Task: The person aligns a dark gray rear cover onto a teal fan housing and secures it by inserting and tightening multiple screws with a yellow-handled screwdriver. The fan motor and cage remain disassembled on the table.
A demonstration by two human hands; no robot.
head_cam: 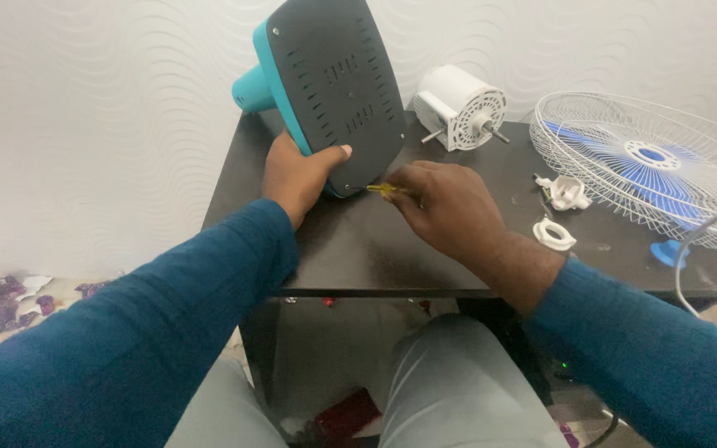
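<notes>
Fan base (338,83), teal with its dark grey underside facing the person, stands tilted on the dark counter (392,249). Left hand (296,174) grips the base's lower edge, thumb across the underside. Right hand (450,207), just right of the base, is closed around a yellow-handled screwdriver (383,190) whose tip touches the base's bottom corner. White motor (460,106) sits right of the base; wire fan guard (649,166) lies farther right.
</notes>
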